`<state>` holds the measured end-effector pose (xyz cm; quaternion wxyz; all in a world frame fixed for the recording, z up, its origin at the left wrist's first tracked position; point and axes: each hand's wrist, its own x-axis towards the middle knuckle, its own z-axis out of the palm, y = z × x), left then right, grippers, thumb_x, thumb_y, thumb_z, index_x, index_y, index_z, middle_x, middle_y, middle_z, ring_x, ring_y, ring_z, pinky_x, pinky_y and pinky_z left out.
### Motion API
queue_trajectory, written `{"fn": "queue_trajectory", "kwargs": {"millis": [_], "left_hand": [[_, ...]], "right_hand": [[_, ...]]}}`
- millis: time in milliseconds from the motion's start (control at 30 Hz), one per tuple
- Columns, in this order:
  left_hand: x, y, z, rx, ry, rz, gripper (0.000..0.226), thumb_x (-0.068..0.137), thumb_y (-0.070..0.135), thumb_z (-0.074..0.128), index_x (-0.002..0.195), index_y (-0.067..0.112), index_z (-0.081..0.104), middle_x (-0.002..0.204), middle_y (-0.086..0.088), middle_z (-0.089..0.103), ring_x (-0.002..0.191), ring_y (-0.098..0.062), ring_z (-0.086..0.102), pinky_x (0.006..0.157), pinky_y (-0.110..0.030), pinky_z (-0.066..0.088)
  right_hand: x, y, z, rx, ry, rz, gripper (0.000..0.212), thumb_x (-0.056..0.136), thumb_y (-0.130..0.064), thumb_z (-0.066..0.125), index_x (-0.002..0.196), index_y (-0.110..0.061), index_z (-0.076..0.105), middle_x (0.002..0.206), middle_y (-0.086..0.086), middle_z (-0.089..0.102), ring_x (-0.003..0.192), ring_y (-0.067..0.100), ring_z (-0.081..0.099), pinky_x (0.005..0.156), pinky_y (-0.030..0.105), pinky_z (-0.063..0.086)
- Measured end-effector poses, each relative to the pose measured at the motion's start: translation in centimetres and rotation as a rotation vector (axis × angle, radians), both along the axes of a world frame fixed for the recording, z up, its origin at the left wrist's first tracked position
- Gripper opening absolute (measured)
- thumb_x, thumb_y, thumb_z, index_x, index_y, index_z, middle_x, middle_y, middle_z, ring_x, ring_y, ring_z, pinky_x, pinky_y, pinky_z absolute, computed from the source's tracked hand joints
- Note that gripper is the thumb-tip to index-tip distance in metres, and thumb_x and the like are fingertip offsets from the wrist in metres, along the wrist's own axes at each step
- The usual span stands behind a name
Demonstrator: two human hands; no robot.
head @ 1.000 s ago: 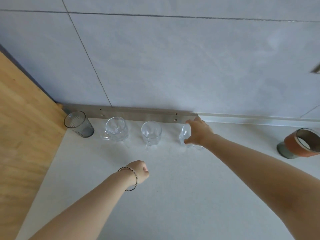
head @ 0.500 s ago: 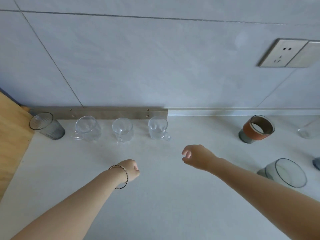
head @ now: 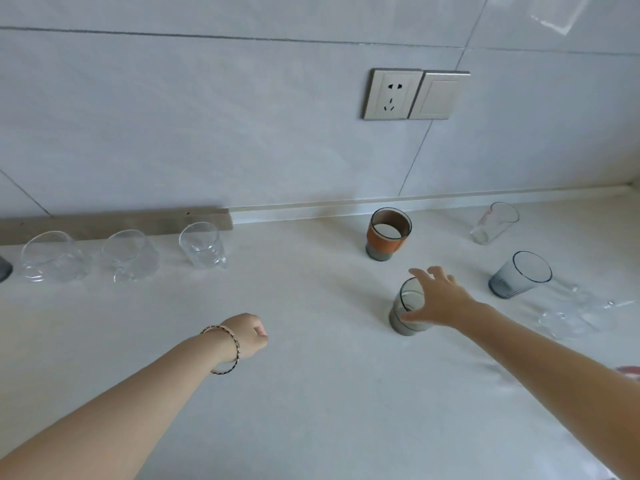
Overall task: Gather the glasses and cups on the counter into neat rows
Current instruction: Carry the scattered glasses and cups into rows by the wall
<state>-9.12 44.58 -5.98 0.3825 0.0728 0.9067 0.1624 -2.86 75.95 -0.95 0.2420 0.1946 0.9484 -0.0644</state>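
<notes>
Three clear glass cups [head: 202, 245] [head: 130, 254] [head: 52, 256] stand in a row along the back wall at left, with a dark grey glass [head: 4, 268] cut off by the left edge. My right hand [head: 440, 299] is spread over a grey tumbler [head: 407, 308] at mid-right, thumb against its side, fingers apart above its rim. My left hand [head: 249, 336], a bracelet on its wrist, hovers in a fist over the white counter [head: 311, 393], holding nothing. Scattered to the right are an orange-sleeved cup [head: 388, 233], a clear glass [head: 493, 223] and a blue-grey tumbler [head: 521, 275].
Clear glassware [head: 575, 313] sits near the right edge, with something red [head: 628, 370] below it. A grey metal strip [head: 114, 221] runs behind the row. A wall socket [head: 393, 93] is above the counter.
My right hand let go of the third clear cup in the row and swung right onto the grey tumbler. The view panned right. My left fist stayed put.
</notes>
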Motion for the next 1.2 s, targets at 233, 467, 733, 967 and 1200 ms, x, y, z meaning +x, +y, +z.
{"fn": "queue_trajectory", "kwargs": {"millis": [233,467,733,967,1200], "left_hand": [[0.4,0.7,1.2,-0.067,-0.012,-0.034,0.015,0.088,0.015,0.041,0.078,0.026,0.047,0.076,-0.002,0.045,0.076,-0.020,0.041,0.055,-0.024,0.029],[-0.9,-0.3,1.2,-0.080,-0.049,-0.059,0.030,0.084,0.011,0.041,0.059,0.026,0.037,0.064,0.001,0.035,0.075,-0.019,0.035,0.052,-0.025,0.022],[-4.5,-5.9,0.3,-0.098,-0.036,0.062,0.036,0.082,0.011,0.041,0.054,0.027,0.026,0.062,0.004,0.027,0.056,-0.016,0.027,0.049,-0.024,0.015],[-6.4,-9.5,-1.3,-0.088,-0.035,0.099,0.035,0.084,0.014,0.043,0.056,0.027,0.027,0.075,0.000,0.033,0.078,-0.018,0.032,0.051,-0.023,0.016],[-6.8,-10.1,-2.1,-0.075,-0.054,0.114,0.026,0.088,0.015,0.044,0.064,0.024,0.039,0.081,-0.001,0.041,0.076,-0.019,0.038,0.055,-0.023,0.027]], "right_hand": [[0.4,-0.4,-1.9,-0.072,0.059,-0.024,0.090,0.066,-0.041,0.072,0.141,-0.030,0.023,0.124,0.009,0.041,0.114,0.033,0.051,0.088,0.036,0.048],[-2.1,-4.5,-1.8,-0.119,0.055,-0.017,0.090,0.064,-0.049,0.072,0.140,-0.031,0.026,0.127,0.010,0.040,0.120,0.031,0.046,0.094,0.036,0.046],[-12.9,-13.5,-1.5,-0.243,0.219,0.090,0.095,0.068,-0.042,0.075,0.145,-0.027,0.022,0.133,0.012,0.036,0.127,0.030,0.039,0.096,0.038,0.044],[-20.0,-18.4,-2.9,-0.184,0.236,0.001,0.085,0.067,-0.045,0.076,0.136,-0.021,0.032,0.128,0.012,0.039,0.122,0.032,0.043,0.085,0.035,0.046],[-20.0,-18.4,-4.1,-0.140,0.231,0.017,0.102,0.070,-0.050,0.073,0.147,-0.019,0.013,0.132,0.014,0.039,0.123,0.030,0.043,0.084,0.033,0.045]]}}
